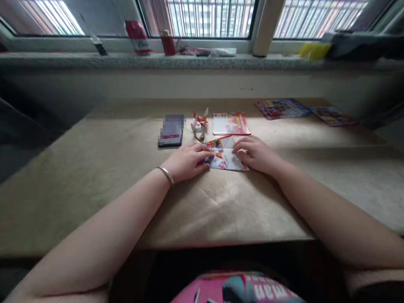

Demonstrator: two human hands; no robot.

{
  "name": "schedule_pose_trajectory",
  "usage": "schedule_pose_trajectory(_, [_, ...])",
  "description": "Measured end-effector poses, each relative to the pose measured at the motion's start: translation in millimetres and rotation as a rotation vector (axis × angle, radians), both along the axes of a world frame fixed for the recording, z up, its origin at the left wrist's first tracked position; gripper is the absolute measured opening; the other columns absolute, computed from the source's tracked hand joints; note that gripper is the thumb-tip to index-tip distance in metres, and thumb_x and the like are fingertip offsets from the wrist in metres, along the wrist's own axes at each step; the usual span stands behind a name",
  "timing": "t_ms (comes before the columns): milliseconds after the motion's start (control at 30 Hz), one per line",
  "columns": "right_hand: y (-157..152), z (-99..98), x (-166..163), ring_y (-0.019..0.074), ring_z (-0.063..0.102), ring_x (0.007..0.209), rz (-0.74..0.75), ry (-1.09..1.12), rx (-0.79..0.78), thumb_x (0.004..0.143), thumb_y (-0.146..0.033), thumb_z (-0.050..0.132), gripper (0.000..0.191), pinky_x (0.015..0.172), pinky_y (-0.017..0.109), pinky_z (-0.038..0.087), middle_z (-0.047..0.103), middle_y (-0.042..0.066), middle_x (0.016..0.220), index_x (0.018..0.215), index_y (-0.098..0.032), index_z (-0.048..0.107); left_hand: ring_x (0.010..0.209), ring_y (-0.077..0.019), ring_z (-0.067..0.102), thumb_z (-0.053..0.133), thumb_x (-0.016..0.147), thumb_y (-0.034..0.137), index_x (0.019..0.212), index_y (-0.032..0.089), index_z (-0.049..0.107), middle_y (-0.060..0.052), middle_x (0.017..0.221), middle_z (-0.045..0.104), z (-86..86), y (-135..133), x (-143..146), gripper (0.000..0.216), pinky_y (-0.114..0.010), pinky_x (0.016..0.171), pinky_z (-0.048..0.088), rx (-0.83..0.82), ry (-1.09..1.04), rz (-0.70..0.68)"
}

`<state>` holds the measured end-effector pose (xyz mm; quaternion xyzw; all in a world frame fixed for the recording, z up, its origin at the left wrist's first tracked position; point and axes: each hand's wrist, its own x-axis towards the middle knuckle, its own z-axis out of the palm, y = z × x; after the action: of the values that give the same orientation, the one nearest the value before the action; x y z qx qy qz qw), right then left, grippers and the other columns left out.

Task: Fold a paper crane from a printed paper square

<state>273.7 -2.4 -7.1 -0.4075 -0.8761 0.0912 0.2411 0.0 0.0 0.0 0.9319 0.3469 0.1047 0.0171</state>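
- Sheet (224, 157), a printed paper with a crease across it, lies on the counter (94, 185) at the centre of the frame, between the two hands.
- Left hand (188, 160): fingers stretched over the sheet's left edge, thumb near its lower left corner; cannot tell whether they pinch the paper or only press it.
- Right hand (258, 154): fingers bent, tips on the sheet's right part; cannot tell whether any paper is gripped between them.
- Bangle (166, 175), silvery, on the left wrist.
- Folded paper (200, 124), red and white with pointed tips, just above the sheet in the frame.
- Dark device (172, 134), partly pixelated, left of the folded paper.
- Stack (231, 123) of red and white printed papers, above the sheet and right of the folded paper.
- Booklets (282, 108), colourful, upper right of the counter, with more print (333, 115) beside them to the right.
- Sill (120, 63), across the top of the frame, bearing a red bottle (168, 44) left of centre and a yellow item (315, 51) at upper right.
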Motion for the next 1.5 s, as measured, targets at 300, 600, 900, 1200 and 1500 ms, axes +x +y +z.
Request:
schedule_pose_trajectory(300, [1,-8.4,1,0.0262,0.047,0.127,-0.072,-0.02,0.02,0.082,-0.006,0.049,0.036,0.11,0.05,0.039,0.055,0.007,0.131,0.103,-0.026,0.07,0.108,-0.0199,0.056,0.05,0.093,0.019,0.11,0.032,0.071,-0.005,0.12,0.062,-8.5,6,-5,0.03,-0.04,0.096,0.047,0.139,-0.108,-0.088])
schedule_pose_trajectory(600, [7,-14.0,6,0.0254,0.05,0.123,-0.096,0.015,0.068,0.074,-0.001,0.049,0.045,0.106,0.046,0.043,0.052,0.008,0.133,0.107,-0.025,0.069,0.092,-0.0171,0.061,0.05,0.092,0.019,0.102,0.024,0.074,-0.005,0.1,0.07,-3.4,4,-2,0.026,-0.031,0.083,0.05,0.135,-0.096,-0.167])
schedule_pose_trajectory(900, [6,0.0,13,0.0241,0.056,0.094,-0.04,-0.122,0.117,0.077,-0.009,0.057,0.028,0.087,0.04,0.048,0.065,0.008,0.094,0.095,-0.023,0.074,0.106,-0.0243,0.061,0.041,0.097,0.039,0.112,0.023,0.07,-0.005,0.119,0.068,5.0,-2,1,0.036,-0.042,0.096,0.045,0.19,0.087,-0.018])
schedule_pose_trajectory(1200, [-1,8.4,10,0.0202,0.061,0.097,0.214,-0.059,0.102,0.078,-0.021,0.064,0.01,0.091,0.04,0.048,0.069,0.005,0.103,0.084,-0.025,0.072,0.14,-0.031,0.032,0.046,0.087,0.066,0.146,0.022,0.04,-0.013,0.154,0.033,3.2,-11,4,0.074,-0.045,0.116,0.024,-0.021,0.2,0.156])
schedule_pose_trajectory(1500, [-11,12.1,-1,0.0214,0.06,0.114,0.341,-0.105,0.045,0.077,-0.017,0.063,0.02,0.099,0.039,0.047,0.071,0.003,0.113,0.095,-0.024,0.07,0.127,-0.0297,0.042,0.047,0.093,0.051,0.142,0.029,0.045,-0.011,0.138,0.047,0.2,-8,6,0.054,-0.048,0.111,0.029,-0.055,0.158,0.076])
